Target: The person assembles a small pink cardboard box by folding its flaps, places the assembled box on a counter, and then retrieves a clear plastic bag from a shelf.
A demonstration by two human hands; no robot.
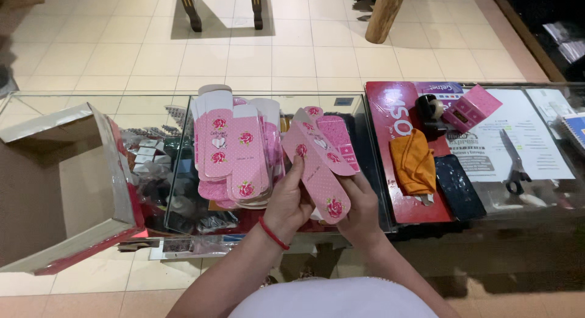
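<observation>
Gripping one flat pink box blank [320,165], left hand [286,202] and right hand [361,209] fingers closed; creases should be aligned squarely.

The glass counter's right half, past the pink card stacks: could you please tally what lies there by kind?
Scissors: 1
Orange cloth: 1
Dark phone: 1
Tape roll: 1
Folded pink box: 1
Total: 5

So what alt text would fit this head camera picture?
Both hands, left hand and right hand, hold a flat pink rose-printed box blank over a glass counter, beside a pile of like blanks and an open cardboard box.
</observation>
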